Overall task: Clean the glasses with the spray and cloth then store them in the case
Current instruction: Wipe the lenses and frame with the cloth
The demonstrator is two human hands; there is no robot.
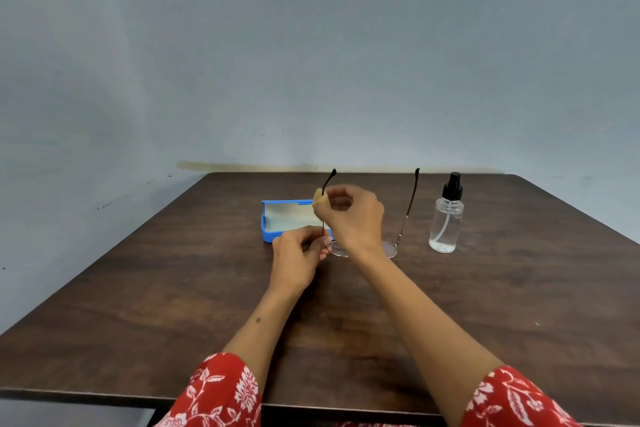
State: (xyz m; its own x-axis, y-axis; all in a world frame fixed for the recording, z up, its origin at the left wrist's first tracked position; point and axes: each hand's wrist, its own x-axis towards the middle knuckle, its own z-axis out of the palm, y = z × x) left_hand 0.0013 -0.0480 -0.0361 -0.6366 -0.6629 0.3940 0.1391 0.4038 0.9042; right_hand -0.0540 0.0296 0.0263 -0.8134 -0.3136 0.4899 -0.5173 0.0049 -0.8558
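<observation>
Here, at table (173, 305) centre: glasses (403, 232) held with lenses down near the tabletop, both temples pointing up and away toward 12 o'clock. Thin metal frame, dark temple tips.

Left hand (298, 253): fingers curled, pinching the frame at the hinge end of the left-side temple, low down just beside the lens. The grip sits at the base of that temple; the lens shows just at 3 o'clock of the fingertips.

Right hand (349, 215): crosses over the glasses, fingers curled, pinching a small yellowish cloth (318, 198) round the same temple higher up. Dark tip stands out above the cloth at 12 o'clock; the rest of the temple runs down from the pinch to the left hand at 6 o'clock. The wrist hides most of the bridge and part of the lenses.

Other temple stands free at 3 o'clock of the right hand, untouched.

Case (277, 222): blue, open, pale lining showing, on the table at 9 o'clock of the right hand, partly behind both hands.

Spray (446, 218): clear bottle, black pump top, upright at 3 o'clock of the glasses, apart from them.

Red floral sleeves (221, 392) at the near edge. Grey wall (311, 45) behind.
</observation>
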